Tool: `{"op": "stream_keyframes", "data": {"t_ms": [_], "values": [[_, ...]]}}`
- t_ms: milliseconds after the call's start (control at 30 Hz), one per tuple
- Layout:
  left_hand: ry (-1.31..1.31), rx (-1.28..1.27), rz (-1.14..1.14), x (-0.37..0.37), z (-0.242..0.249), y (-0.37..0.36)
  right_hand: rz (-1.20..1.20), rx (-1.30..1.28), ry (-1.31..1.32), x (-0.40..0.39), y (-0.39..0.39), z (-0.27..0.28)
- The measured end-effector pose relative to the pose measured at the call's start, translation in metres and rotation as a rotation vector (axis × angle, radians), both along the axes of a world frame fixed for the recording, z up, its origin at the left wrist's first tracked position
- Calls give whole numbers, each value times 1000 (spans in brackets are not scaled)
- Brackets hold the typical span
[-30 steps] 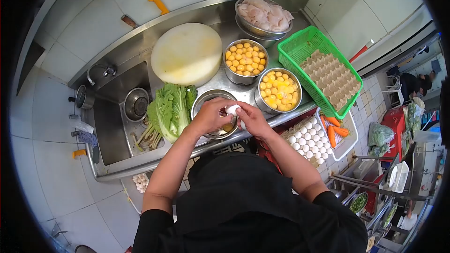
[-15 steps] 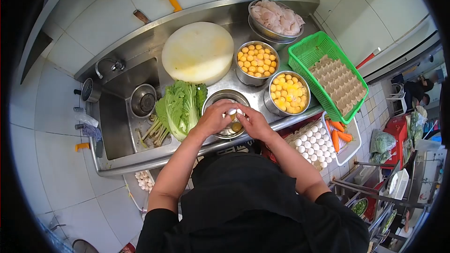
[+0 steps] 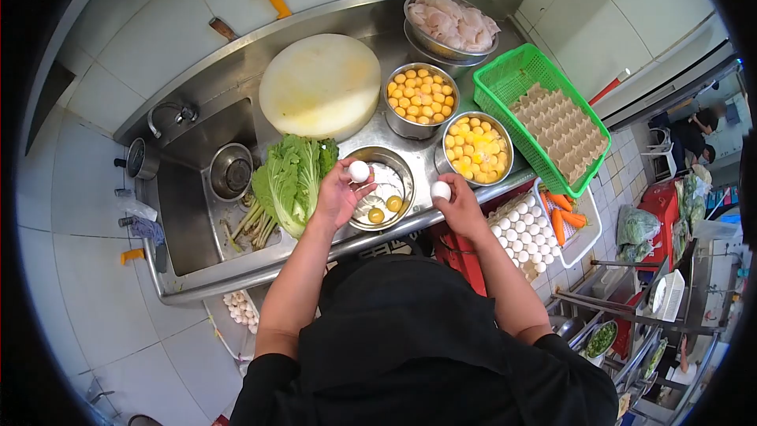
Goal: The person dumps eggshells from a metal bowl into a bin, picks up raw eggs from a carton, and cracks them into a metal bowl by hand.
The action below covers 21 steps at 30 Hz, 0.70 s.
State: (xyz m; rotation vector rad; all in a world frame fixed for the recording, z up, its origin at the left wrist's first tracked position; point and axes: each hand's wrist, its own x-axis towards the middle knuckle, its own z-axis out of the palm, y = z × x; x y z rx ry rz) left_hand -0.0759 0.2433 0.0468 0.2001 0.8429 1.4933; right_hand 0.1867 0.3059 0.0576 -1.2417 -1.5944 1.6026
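My left hand (image 3: 341, 196) holds a white egg (image 3: 359, 171) with its fingers, over the left rim of a steel bowl (image 3: 409, 181). Inside that bowl lie two yolks (image 3: 385, 209) and some white pieces that look like eggshell. My right hand (image 3: 463, 207) grips another white egg (image 3: 441, 190), just right of the bowl at the counter's front edge. Behind the bowl stand two steel pots (image 3: 422, 133) full of yolks. Leafy cabbage (image 3: 288, 185) lies left of my left hand.
A round cutting board (image 3: 319, 83) and a bowl of pale meat (image 3: 453, 25) sit at the back. A green basket (image 3: 505, 83) holds egg trays. Whole eggs (image 3: 522, 233) and carrots (image 3: 568, 219) are at lower right; the sink (image 3: 185, 221) is left.
My hands were together over the bowl and have moved apart, left hand leftward, right hand rightward. Each now shows an egg. The two yolks in the bowl are now uncovered.
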Motion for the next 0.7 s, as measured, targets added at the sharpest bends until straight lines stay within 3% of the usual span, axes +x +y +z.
{"op": "stream_keyframes", "data": {"t_ms": [67,100,167,200,300,367,433,467,500,533,567,667,700], "values": [[-4,-38,-12,1,-1,-1,65,555,-346,3,-12,8],[-6,-65,-20,1,0,0,59,554,-346,3,-16,2],[-29,-86,-29,4,-4,0,222,676,-600,7,-24,-28],[3,-123,-49,6,-11,2,312,682,-671,17,-23,-64],[-9,-149,-60,10,-6,2,151,652,-529,13,-26,-66],[300,-152,-165,13,-5,-1,70,724,-491,-1,-23,-40],[346,-176,-227,16,0,3,-75,-148,28,-19,-19,-14],[557,-53,-292,20,3,4,-73,-304,132,-28,-15,-1],[768,74,-354,21,7,6,-74,-302,136,-35,-9,-1],[985,227,-340,18,14,8,0,-480,324,-44,-2,-1],[989,233,-333,15,19,11,81,-660,505,-52,4,1],[1394,390,-316,4,28,9,144,-684,472,-70,9,13],[1396,389,-308,1,31,8,178,-703,437,-74,12,14]]}}
